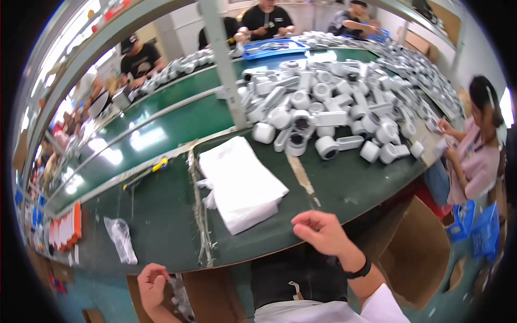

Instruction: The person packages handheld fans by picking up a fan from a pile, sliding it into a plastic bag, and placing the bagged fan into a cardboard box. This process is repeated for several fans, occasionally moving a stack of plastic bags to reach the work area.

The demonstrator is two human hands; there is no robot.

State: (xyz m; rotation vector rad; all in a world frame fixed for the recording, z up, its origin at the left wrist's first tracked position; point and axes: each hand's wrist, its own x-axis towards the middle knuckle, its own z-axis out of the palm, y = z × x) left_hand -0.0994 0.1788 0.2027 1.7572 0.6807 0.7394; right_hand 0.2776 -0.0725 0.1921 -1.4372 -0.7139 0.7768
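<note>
My right hand (322,232) hovers over the table's near edge, fingers loosely bent, thumb apart, nothing in it. Just left of it lies a stack of white plastic bags (242,180). Lower left, my left hand (153,281) is off the table edge with its fingers curled loosely; I see nothing held in it. Beside that hand, below the table, an open cardboard box (212,296) contains some clear-wrapped items. One grey-white part in a clear bag (121,240) lies on the dark green table (161,226). A large heap of grey-white plastic parts with round heads (323,116) covers the far right.
A yellow-and-black screwdriver-like tool (148,173) lies near the far rail. Orange-and-white boxes (65,229) stand at the left end. A metal post (223,64) rises ahead. Another open carton (414,253) is below right. A person in pink (476,156) works at the right; several others sit beyond.
</note>
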